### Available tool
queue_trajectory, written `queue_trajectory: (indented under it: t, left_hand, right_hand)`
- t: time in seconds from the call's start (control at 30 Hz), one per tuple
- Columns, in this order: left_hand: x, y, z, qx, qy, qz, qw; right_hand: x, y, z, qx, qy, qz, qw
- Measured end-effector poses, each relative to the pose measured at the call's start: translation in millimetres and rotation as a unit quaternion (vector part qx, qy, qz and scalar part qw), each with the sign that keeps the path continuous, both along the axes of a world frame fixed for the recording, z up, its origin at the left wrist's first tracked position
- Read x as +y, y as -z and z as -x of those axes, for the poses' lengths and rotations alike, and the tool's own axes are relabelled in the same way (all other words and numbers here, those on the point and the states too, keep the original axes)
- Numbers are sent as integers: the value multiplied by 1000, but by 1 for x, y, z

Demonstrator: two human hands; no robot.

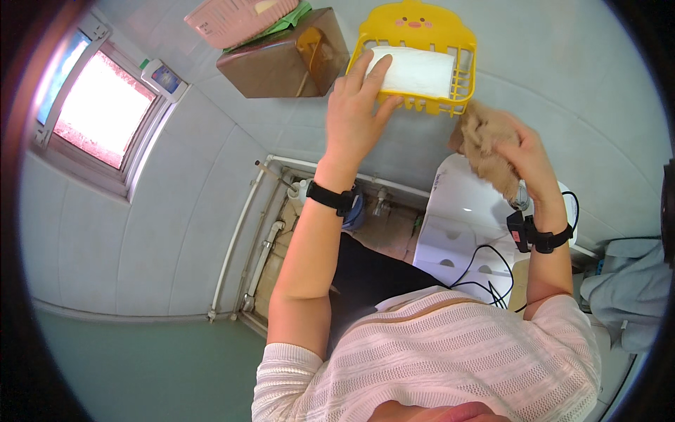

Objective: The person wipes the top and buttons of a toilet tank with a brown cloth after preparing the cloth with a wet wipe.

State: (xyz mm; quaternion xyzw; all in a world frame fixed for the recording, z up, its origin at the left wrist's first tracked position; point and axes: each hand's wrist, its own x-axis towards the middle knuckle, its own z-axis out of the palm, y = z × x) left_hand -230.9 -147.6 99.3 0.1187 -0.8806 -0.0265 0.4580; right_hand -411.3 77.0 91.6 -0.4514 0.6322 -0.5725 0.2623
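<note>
A yellow wall basket (416, 24) with a chick-like face on its back plate hangs on the tiles and holds a white pack of paper tissues (415, 72). My left hand (356, 105) grips the basket's front left corner; its fingers lie over the rim against the pack and the thumb is lower down. Bunched in my right hand (527, 151) is a brown cloth (485, 148), which is just below the basket's right end, close to the wall. Parts of the fingers are hidden by the cloth's folds.
Left of the basket are a brown box (288, 60) and a pink plastic basket (239, 21). A white bottle (163, 79) stands on the window sill. Below are a white rounded unit (450, 204), white pipes (242, 232) and a loose black cable (485, 247). Grey cloth (629, 281) hangs right.
</note>
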Motion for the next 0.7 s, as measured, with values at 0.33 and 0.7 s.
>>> queue_trajectory:
  t: [0.33, 0.7]
  left_hand:
    - [0, 4, 3, 30, -4, -3, 1000]
    - [1, 14, 0, 106, 32, -91, 990]
  right_hand:
    - [-51, 34, -40, 103, 156, 146, 971]
    - [-51, 17, -58, -632, -141, 127, 751]
